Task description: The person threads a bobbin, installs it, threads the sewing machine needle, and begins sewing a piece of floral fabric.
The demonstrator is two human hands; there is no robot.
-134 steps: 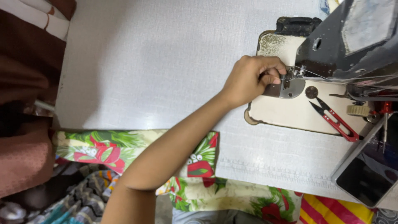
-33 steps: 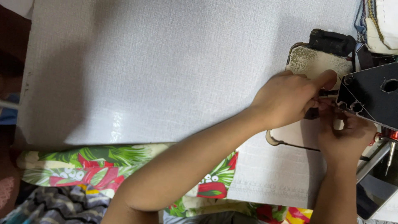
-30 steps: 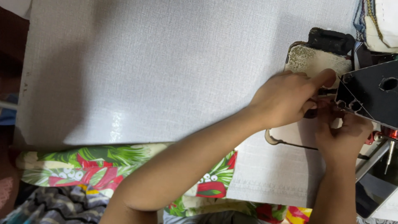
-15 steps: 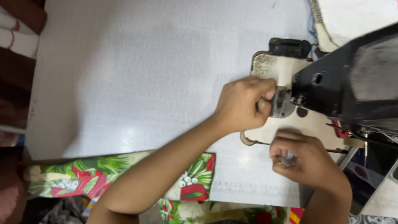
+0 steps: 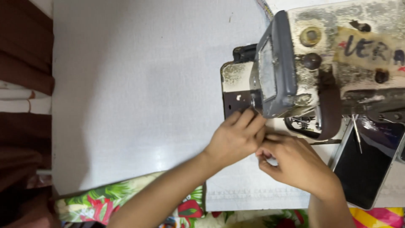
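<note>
My left hand (image 5: 234, 139) sits with its fingers pressed together and stretched forward, the tips resting at the foot of the worn, cream-and-grey metal sewing machine (image 5: 333, 63), just under its grey end cover where the needle area would be; I cannot see the needle itself, as the machine head hides it. My right hand (image 5: 295, 162) is curled right beside the left one, knuckles touching it, thumb and forefinger drawn tight as if pinching something very small, though I cannot tell what, if anything, is caught between them. Both hands lie on the machine's pale bed plate (image 5: 231, 78), whose dark slide plate (image 5: 234, 103) shows just ahead of my left fingertips. Outward from there, a white woven cloth (image 5: 139, 84) covers the table (image 5: 126, 177), spreading wide to the left and running under my wrists, its stitched hem visible near my right forearm. To the right of my right hand, a dark-screened smartphone (image 5: 367, 169) lies flat, with a thin metal tool (image 5: 357, 133) resting across its upper edge. Below the table edge, a bright floral fabric in green, red and white (image 5: 109, 202) shows beneath my left forearm.
</note>
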